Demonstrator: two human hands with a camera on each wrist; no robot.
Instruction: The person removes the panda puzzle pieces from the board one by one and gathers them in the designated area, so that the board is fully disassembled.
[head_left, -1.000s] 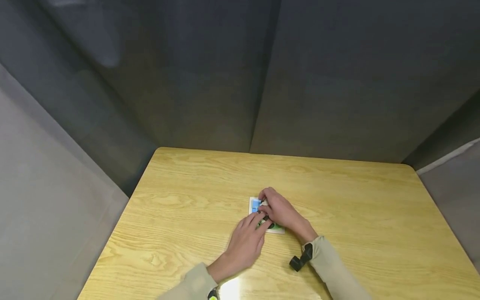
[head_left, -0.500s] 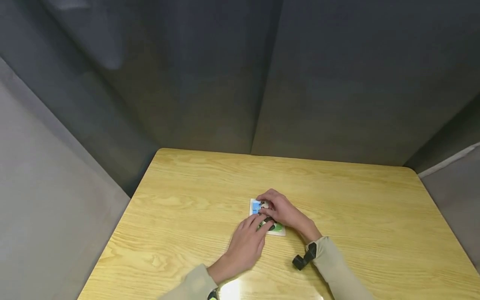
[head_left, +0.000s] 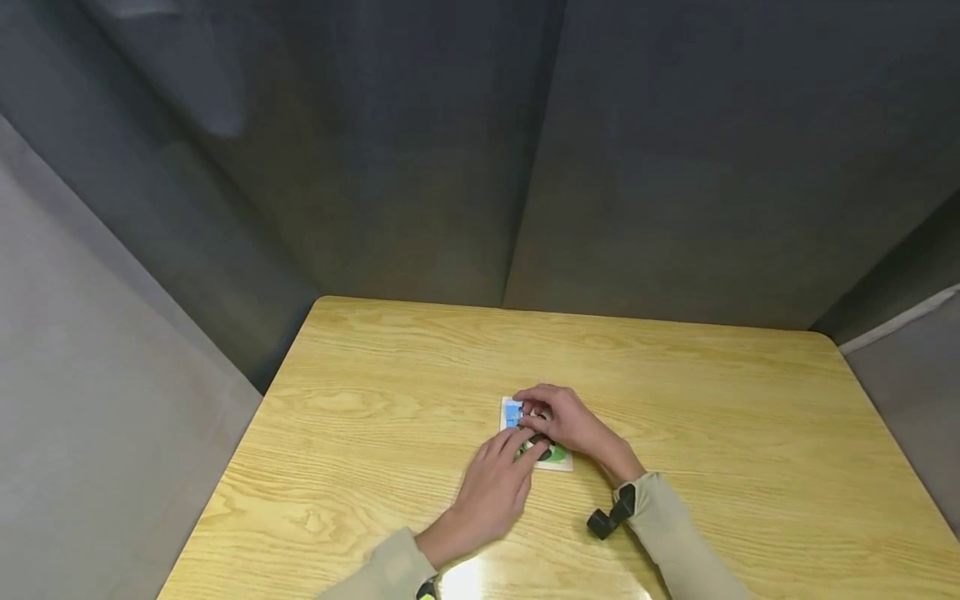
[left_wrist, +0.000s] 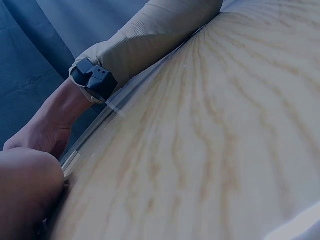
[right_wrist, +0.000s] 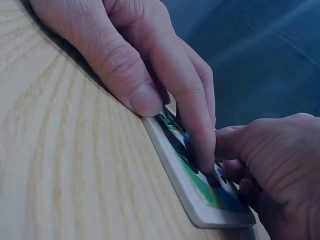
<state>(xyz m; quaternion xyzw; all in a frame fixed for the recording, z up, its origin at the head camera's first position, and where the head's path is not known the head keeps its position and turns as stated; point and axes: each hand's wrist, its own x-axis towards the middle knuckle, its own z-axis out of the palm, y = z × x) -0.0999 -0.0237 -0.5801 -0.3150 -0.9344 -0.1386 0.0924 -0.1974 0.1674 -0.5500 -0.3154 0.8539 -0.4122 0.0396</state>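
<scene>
Over the last second the right hand (head_left: 572, 422) had shifted only slightly at the board (head_left: 558, 459), which suggested fine adjusting. The board lay on the table (head_left: 337, 467) beneath the spread fingertips of the left hand (head_left: 491, 485), while the right arched over its far part, whether pinching anything one could not tell.

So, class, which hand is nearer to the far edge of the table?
The right hand. It is over the far part of the picture board, toward the table's far edge; the left hand lies farther from that edge, toward the person's body.
</scene>
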